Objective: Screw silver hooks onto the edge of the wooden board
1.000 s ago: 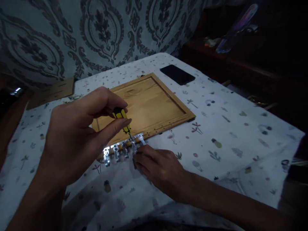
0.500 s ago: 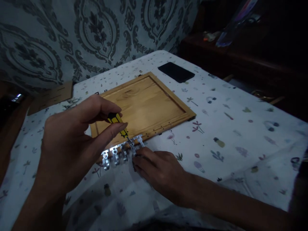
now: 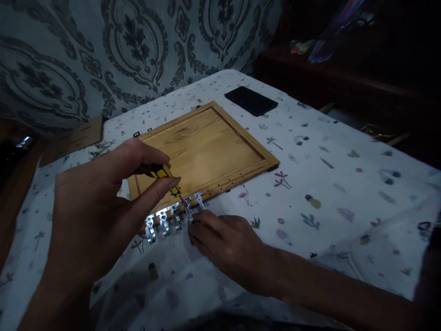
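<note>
A wooden board (image 3: pixel 206 147) with a raised rim lies on a table under a patterned white cloth (image 3: pixel 327 184). Along its near edge sits a row of several shiny metal hooks (image 3: pixel 172 216). My left hand (image 3: pixel 99 207) is raised over the board's near left corner, fingers pinched on a small yellow-and-black screwdriver (image 3: pixel 165 177) whose tip meets one of the hooks. My right hand (image 3: pixel 223 243) rests on the cloth just below the row, fingertips pressed against that same hook.
A black phone (image 3: pixel 251 100) lies flat on the cloth beyond the board's far right corner. A piece of brown cardboard (image 3: pixel 74 138) sits at the table's far left. A patterned curtain hangs behind, and dark furniture stands at the right.
The view has drifted slightly. My left hand and the screwdriver have sunk a little lower and leftward in the picture; the right hand keeps its place at the hooks.
</note>
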A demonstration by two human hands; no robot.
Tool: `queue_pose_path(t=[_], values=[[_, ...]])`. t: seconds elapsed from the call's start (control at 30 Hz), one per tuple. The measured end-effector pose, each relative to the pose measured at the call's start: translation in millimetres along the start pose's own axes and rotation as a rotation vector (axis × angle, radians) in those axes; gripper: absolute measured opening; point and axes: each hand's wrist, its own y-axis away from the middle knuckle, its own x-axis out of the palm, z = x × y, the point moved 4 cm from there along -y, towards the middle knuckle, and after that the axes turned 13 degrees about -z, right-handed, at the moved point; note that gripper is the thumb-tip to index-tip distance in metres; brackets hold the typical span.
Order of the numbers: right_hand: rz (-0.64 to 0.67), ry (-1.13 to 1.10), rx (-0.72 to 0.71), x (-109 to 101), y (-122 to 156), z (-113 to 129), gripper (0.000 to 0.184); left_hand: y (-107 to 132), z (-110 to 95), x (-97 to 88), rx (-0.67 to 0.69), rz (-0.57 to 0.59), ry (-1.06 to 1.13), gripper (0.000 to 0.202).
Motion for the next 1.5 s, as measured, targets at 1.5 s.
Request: queue_pose_path(t=[1.5], values=[[0.005,-0.038,-0.008,1,1,-1,0.017,-4,-8,3.6,0.073,-0.018,0.096,0.005]])
